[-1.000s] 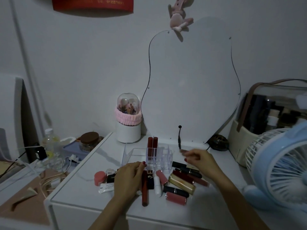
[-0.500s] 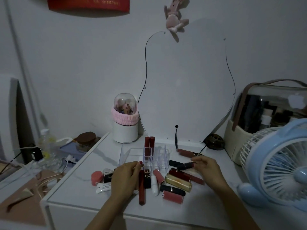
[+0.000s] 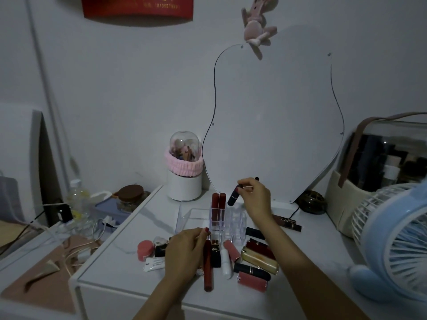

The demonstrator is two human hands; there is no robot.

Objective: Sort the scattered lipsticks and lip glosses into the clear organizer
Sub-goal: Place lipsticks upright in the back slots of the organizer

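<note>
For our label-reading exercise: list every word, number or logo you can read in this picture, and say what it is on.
"8135579991": only roughly legible, on the red banner at the top of the wall.
Gold characters above that number: cut off and blurred, unreadable.
Gold monogram logo: on the black lipstick case, too blurred to name.
Print on the white tube: too small to read.

The white surface (image 3: 120, 271) carries a clear organizer (image 3: 208, 221) near its middle, with loose lipsticks (image 3: 254, 262) scattered just in front of it. A white brush holder (image 3: 184, 187) and a curvy mirror (image 3: 272, 125) stand at the back. A clear-lidded makeup case (image 3: 346, 209) and a blue fan (image 3: 397, 241) sit at the right.
</note>
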